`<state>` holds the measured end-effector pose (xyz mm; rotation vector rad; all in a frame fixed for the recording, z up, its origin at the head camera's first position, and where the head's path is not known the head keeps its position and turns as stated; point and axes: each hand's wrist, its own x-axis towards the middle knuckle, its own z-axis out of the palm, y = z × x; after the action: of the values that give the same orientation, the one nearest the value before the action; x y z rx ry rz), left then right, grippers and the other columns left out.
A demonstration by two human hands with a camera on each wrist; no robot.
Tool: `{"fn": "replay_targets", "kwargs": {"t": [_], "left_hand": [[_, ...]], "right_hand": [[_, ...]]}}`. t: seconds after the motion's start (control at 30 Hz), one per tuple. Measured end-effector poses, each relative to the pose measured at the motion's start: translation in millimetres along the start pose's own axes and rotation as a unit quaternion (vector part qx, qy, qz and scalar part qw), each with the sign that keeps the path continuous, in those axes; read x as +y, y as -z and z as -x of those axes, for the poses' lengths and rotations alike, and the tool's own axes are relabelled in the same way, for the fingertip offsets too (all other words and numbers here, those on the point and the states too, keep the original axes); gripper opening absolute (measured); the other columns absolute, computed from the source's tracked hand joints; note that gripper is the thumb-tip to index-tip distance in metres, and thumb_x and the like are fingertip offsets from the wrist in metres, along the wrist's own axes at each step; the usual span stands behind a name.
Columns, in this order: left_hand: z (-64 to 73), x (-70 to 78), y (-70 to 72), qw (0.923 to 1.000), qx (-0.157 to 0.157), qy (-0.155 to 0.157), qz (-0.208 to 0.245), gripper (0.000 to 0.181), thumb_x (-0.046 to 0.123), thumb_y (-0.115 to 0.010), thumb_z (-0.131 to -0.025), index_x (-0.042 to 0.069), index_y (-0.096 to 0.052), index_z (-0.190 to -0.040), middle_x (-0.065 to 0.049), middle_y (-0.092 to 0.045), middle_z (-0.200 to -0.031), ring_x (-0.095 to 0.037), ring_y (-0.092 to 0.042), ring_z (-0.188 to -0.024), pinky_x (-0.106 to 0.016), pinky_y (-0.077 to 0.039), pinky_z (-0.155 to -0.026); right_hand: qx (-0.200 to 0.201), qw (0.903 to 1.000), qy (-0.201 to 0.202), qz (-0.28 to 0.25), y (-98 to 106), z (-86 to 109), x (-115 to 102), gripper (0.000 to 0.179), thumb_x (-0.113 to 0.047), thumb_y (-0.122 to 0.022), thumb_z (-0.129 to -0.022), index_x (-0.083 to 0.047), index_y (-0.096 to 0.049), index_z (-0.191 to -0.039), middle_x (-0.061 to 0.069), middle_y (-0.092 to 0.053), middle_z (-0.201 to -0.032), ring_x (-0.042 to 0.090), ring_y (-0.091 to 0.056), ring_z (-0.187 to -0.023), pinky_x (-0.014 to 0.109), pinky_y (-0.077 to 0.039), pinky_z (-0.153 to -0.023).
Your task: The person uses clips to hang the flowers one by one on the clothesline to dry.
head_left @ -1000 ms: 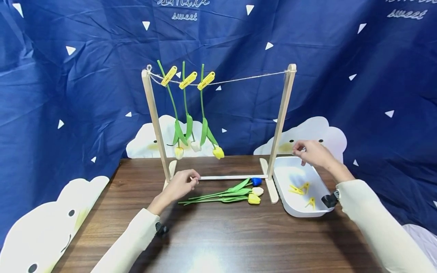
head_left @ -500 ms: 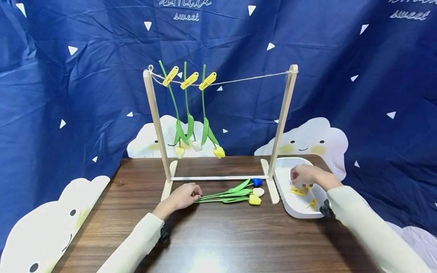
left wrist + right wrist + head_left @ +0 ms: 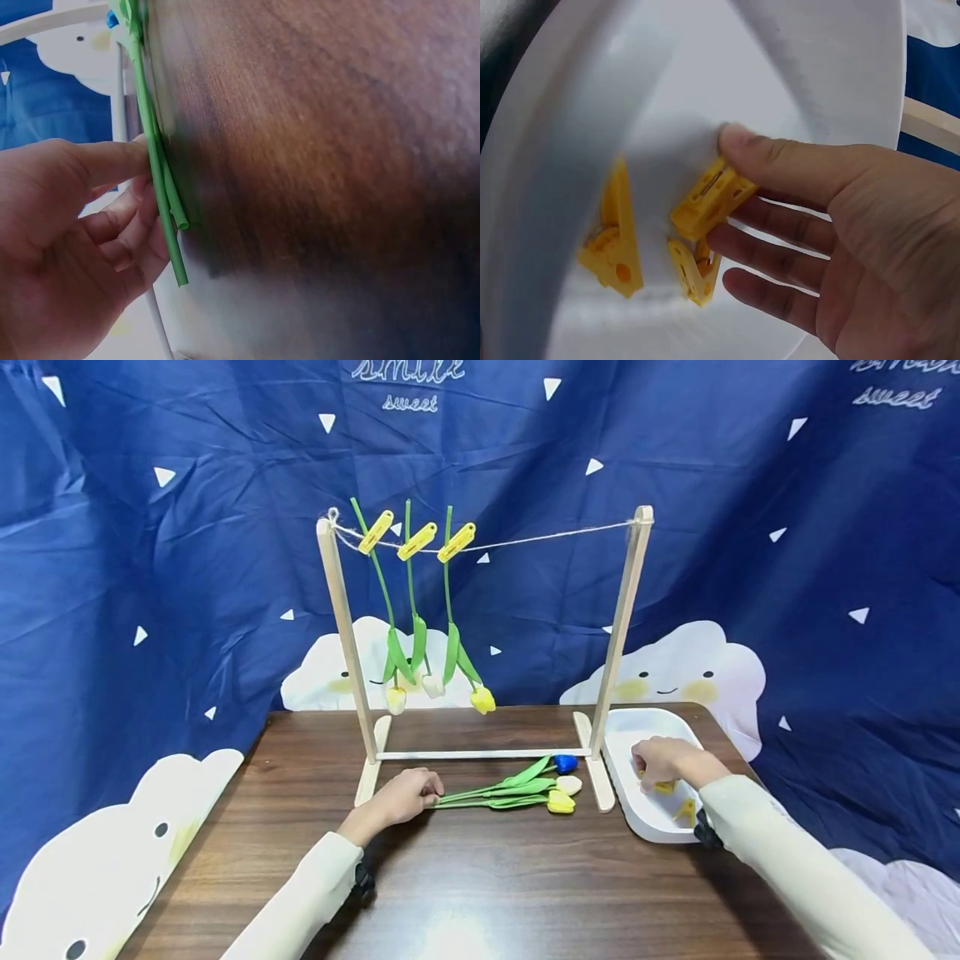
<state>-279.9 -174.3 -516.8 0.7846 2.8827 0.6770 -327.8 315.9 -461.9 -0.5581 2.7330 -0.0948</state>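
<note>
Yellow clip (image 3: 711, 201), pinched in your right grip (image 3: 877, 232) inside the white tray (image 3: 697, 67). Green stems (image 3: 154, 154) meet your left grip (image 3: 71, 217); whether clamped cannot be told.

Bare left hand (image 3: 82, 225) is touching two slim round green stems (image 3: 152, 142), pinch unclear; ends are jutting past curled fingers (image 3: 135, 236), brown wood-grain tabletop (image 3: 322, 150) alongside.
</note>
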Motion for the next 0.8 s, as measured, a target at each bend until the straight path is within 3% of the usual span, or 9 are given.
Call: {"fn": "replay_targets", "kwargs": {"t": [0.2,0.33,0.47,0.6,0.8], "left_hand": [[1.1,-2.2,1.3,1.0,0.002,-0.001,0.004,0.008,0.008,-0.068,-0.101,0.012,-0.067,-0.094,0.001,-0.062,-0.091,-0.011,-0.058,-0.082,-0.033,-0.052,-0.075],[0.8,-2.7,4.0,0.9993,0.03,0.007,0.019,0.006,0.008,-0.065,-0.101,0.013,-0.062,-0.098,0.002,-0.063,-0.09,-0.012,-0.057,-0.081,-0.034,-0.051,-0.075],[0.3,-3.0,8.1,0.9972,0.06,0.018,0.04,0.004,0.012,-0.066,-0.101,0.013,-0.063,-0.1,-0.001,-0.069,-0.096,-0.019,-0.067,-0.094,-0.042,-0.056,-0.088],[0.5,-3.3,14.0,0.9934,0.091,0.01,0.069,0.005,0.014,-0.071,-0.099,0.012,-0.067,-0.1,-0.003,-0.073,-0.1,-0.025,-0.071,-0.105,-0.048,-0.057,-0.096],[1.3,-0.9,24.1,0.9819,0.136,0.012,0.131,0.005,0.013,-0.075,-0.095,0.012,-0.071,-0.099,0.0,-0.075,-0.099,-0.017,-0.07,-0.097,-0.035,-0.057,-0.088]], "right_hand": [[0.0,0.9999,-0.009,0.009,1,-2.9,-1,0.024,-0.017,-0.086,-0.08,-0.015,-0.062,-0.086,-0.002,-0.059,-0.076,0.014,-0.055,-0.065,0.029,-0.041,-0.06],[0.004,1.0,-0.007,0.003,1,-3.1,0,0.022,-0.016,-0.083,-0.08,-0.014,-0.062,-0.085,-0.001,-0.059,-0.073,0.014,-0.055,-0.064,0.029,-0.041,-0.059],[0.004,1.0,-0.004,-0.002,1,-2.5,0,0.021,-0.016,-0.082,-0.081,-0.014,-0.062,-0.085,-0.002,-0.058,-0.072,0.014,-0.054,-0.064,0.028,-0.041,-0.059],[0.002,1.0,-0.005,-0.004,-1,-3.2,3,0.022,-0.017,-0.083,-0.081,-0.015,-0.062,-0.085,-0.002,-0.058,-0.072,0.013,-0.054,-0.065,0.028,-0.041,-0.059],[0.004,0.9999,-0.006,-0.006,-2,-5.1,6,0.021,-0.02,-0.083,-0.082,-0.015,-0.063,-0.086,-0.003,-0.059,-0.073,0.013,-0.055,-0.065,0.03,-0.042,-0.061]]}}
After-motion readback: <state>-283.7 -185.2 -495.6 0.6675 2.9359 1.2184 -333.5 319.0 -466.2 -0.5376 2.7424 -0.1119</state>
